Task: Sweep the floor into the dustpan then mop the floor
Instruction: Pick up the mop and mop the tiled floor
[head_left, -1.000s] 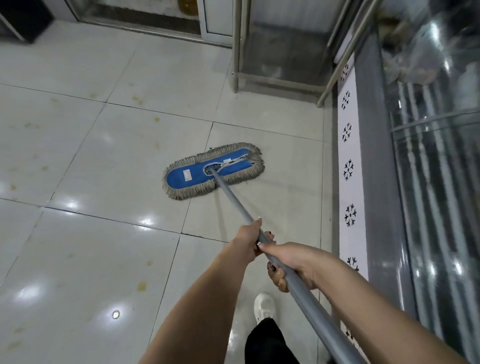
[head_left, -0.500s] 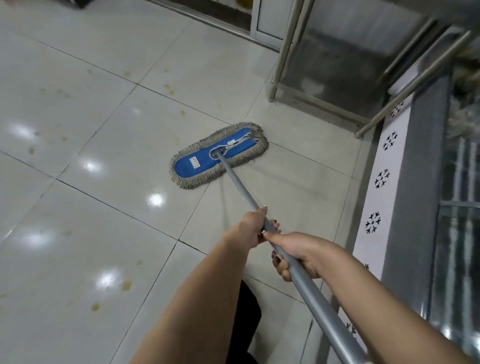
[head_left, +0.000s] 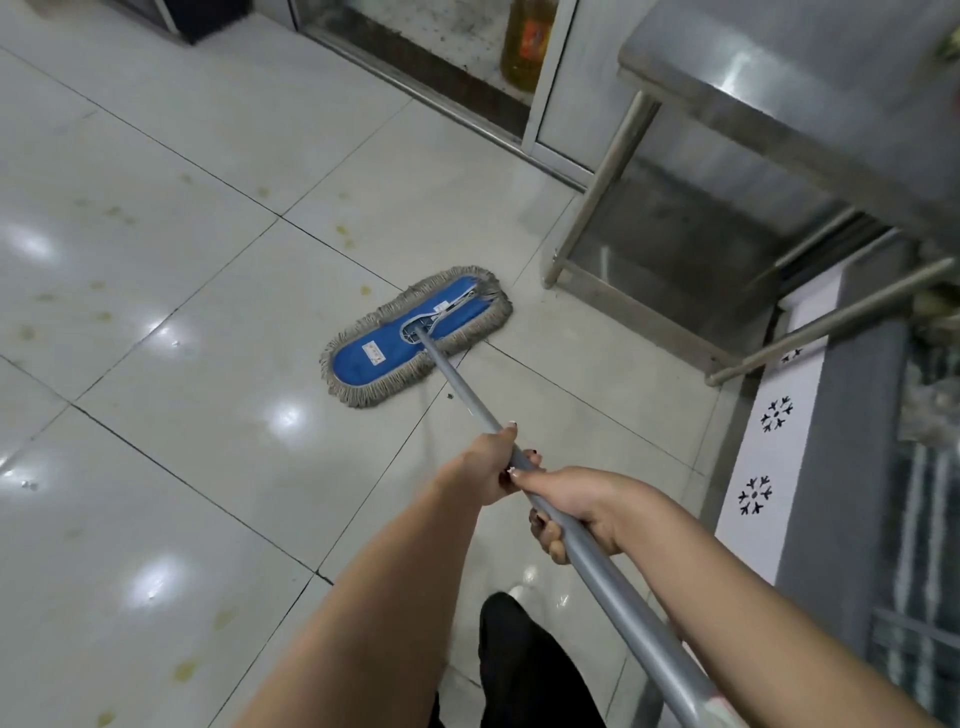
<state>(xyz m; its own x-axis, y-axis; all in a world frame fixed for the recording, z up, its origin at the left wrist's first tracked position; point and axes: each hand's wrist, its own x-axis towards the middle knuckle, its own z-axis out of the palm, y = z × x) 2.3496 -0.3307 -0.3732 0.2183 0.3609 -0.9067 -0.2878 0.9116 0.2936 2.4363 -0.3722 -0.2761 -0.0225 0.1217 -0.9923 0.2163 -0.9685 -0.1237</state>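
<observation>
Mop head (head_left: 415, 338) lies flat on the tiled floor (head_left: 156, 260) well ahead of your hands, its long axis slanting from near-left to far-right, with the far end pointing toward a steel table leg (head_left: 597, 192). Its grey pole (head_left: 457, 384) runs straight back to you. Your left hand (head_left: 488, 467) grips it in front, and your right hand (head_left: 576, 504) wraps it just behind.

One head-worn wide-angle view. It looked forward and steeply down onto the tiled floor (head_left: 156, 467), frame tilted so the tile joints ran diagonal. Forearms entered from the bottom edge, nearest the lens. Left grip (head_left: 491, 462) and right grip (head_left: 587, 506) sat lower centre on the mop handle (head_left: 467, 389). Mop head (head_left: 410, 338) lay mid-frame, farther out. Steel desk (head_left: 753, 62) filled the upper right corner.
</observation>
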